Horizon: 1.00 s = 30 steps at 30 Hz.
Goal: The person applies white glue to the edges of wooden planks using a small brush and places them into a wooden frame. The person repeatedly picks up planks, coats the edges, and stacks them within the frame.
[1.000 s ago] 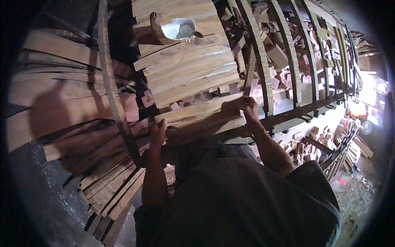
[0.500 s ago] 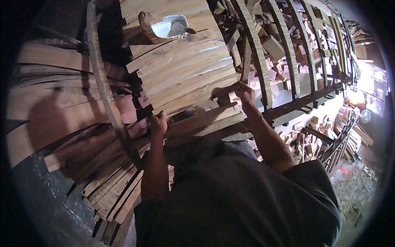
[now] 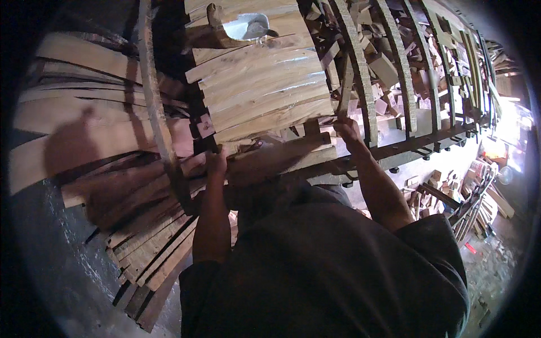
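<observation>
A row of pale wooden boards (image 3: 265, 90) lies side by side on the rack, with shiny whitish streaks along several seams. My left hand (image 3: 217, 160) is closed at the near left corner of these boards, thumb up. At the near right corner, my right hand (image 3: 348, 130) grips the end of the nearest board, its fingers curled and partly hidden. On the far boards rests an open scoop-shaped container (image 3: 248, 27) with white stuff inside and a stick-like piece at its rim. Just in front of the row lies a separate thick wooden strip (image 3: 310, 159), partly in shadow.
Dark slatted rack bars (image 3: 360, 73) run to the right, with offcuts (image 3: 384, 70) heaped beneath them. An upright bar (image 3: 151, 84) stands left of the boards. Long planks (image 3: 84, 112) are stacked at the left, and more wood scraps (image 3: 437, 186) lie at the lower right.
The whole view has shifted, so the boards appear slightly further right and higher. Both hands remain at the near corners; the gap before the thick strip looks slightly wider.
</observation>
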Each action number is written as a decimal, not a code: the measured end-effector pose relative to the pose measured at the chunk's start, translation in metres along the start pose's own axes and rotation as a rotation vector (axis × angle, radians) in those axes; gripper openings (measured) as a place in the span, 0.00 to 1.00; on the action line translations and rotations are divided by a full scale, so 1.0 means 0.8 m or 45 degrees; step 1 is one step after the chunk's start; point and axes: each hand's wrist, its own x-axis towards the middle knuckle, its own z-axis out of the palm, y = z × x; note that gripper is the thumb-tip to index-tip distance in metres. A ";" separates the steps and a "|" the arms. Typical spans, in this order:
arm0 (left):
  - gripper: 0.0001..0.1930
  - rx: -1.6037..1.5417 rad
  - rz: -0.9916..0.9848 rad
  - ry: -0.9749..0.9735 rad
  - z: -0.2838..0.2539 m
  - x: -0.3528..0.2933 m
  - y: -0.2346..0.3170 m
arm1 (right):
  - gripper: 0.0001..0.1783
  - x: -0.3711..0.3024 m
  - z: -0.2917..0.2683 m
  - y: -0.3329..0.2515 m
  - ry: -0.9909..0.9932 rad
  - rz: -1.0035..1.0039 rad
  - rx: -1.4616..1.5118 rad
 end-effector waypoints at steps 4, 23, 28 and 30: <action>0.20 0.081 -0.015 -0.208 -0.015 -0.045 -0.024 | 0.15 -0.029 -0.004 0.039 -0.234 -0.659 -0.490; 0.30 -0.075 0.084 0.022 0.000 -0.082 -0.054 | 0.08 -0.050 -0.026 0.021 -0.733 -1.077 -1.394; 0.28 -0.821 0.054 0.223 -0.017 -0.122 -0.018 | 0.17 -0.083 -0.025 -0.017 -0.325 0.038 -0.487; 0.31 -1.276 0.107 0.179 -0.036 -0.145 0.011 | 0.16 -0.107 -0.029 -0.031 -0.313 -0.104 -0.331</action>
